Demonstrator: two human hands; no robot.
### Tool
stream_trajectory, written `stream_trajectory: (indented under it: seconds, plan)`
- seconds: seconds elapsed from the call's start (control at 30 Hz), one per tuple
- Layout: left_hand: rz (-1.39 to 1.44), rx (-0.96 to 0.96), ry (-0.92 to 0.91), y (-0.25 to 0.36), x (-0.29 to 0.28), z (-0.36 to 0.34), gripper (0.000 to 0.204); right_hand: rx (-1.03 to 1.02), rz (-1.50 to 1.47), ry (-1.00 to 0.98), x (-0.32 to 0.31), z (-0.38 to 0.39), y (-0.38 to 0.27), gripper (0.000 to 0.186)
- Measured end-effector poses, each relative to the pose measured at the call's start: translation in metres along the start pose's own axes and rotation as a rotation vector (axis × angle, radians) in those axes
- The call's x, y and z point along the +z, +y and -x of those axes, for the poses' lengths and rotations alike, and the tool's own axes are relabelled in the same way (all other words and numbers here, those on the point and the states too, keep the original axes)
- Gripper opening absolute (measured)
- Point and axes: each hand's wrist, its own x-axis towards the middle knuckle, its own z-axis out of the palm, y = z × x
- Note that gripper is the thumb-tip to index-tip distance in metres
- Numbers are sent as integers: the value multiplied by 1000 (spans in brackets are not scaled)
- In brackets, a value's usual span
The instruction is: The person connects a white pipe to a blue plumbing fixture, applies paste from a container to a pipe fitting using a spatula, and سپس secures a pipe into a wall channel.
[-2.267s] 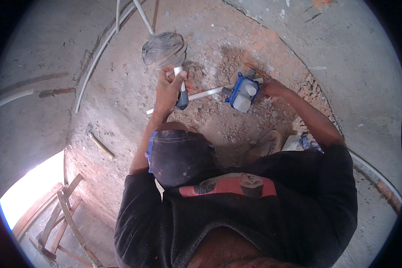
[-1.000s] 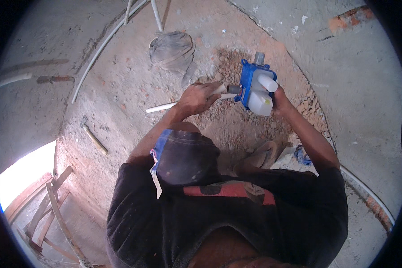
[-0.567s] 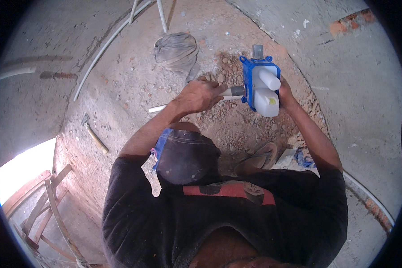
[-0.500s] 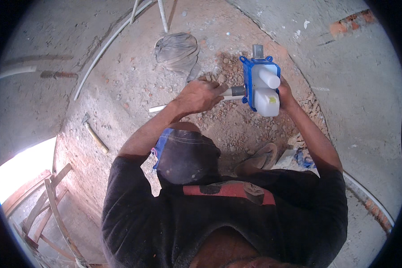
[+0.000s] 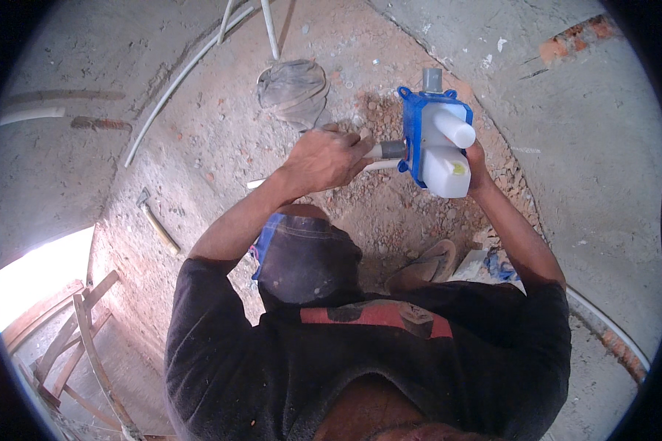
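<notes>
A blue plumbing box [image 5: 413,140] with white plastic covers [image 5: 446,170] is held up in front of me. One cover is a round tube and the other is squarish with a yellow-green mark. Grey pipe fittings stick out of its far side and its left side. My right hand [image 5: 478,167] is closed on the box's right side, its fingers mostly hidden behind it. At the left fitting, my left hand [image 5: 332,156] is closed around a short white pipe [image 5: 376,151], which meets the grey fitting. A second white pipe [image 5: 384,165] passes just below that hand.
Rubble [image 5: 386,220] covers the floor under the box. A dusty grey cloth bundle [image 5: 294,90] lies beyond my left hand. To the left lies a hammer-like tool with a wooden handle [image 5: 160,229]; a wooden frame [image 5: 88,338] stands at lower left. Concrete walls rise on both sides.
The box has shifted slightly right and turned a little, showing more of its blue left side. Both hands keep their hold on box and pipe.
</notes>
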Motion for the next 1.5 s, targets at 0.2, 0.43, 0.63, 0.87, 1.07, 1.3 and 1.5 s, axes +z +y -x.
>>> stream_trajectory:
  seconds: [0.2,0.43,0.63,0.87,1.07,1.3,1.5]
  plan:
    - [-82,5,20,4,-17,-2,36,3,-98,1,7,4,-8,48]
    - [-105,13,-21,3,-32,-6,37,-32,-201,-47,23,10,-19,42]
    - [-84,-28,-77,8,-47,-11,37,-159,-69,-38,13,9,-12,42]
    - [-38,40,-97,4,-61,-16,36,-223,162,-58,14,9,-23,39]
    - [-20,-55,26,10,-62,-12,35,-121,-244,-62,41,15,-38,35]
    - [-127,-67,105,10,-62,-11,34,-174,-134,-28,49,13,-44,40]
    - [-118,-92,529,15,-95,-20,45,-207,-160,-27,22,8,-47,48]
